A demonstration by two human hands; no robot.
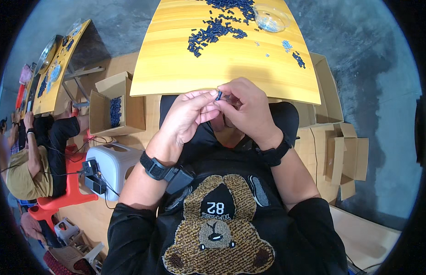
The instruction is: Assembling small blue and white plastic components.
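Observation:
Just off the near edge of a yellow wood-grain table (176, 75), my two hands meet over a small dark cylindrical piece (218, 95). My left hand (190, 112) pinches it between thumb and forefinger. From the other side, the fingers of my right hand (249, 107) close on the same piece; what else they may hold is hidden. Many similar short dark pieces (213, 34) lie scattered on the far part of the table. A clear round bowl (286, 20) with small pale parts stands at the far right. Nearer lie loose silvery parts (286, 45) and a small group of dark pieces (298, 60).
At the left, an open carton (133, 114) holds dark pieces, with a pale grey stool (114, 160) carrying black adapters and cables nearby. Another person (32, 167) sits on a red stool (73, 181) by a second table (57, 89). Open cartons (336, 160) stand at the right.

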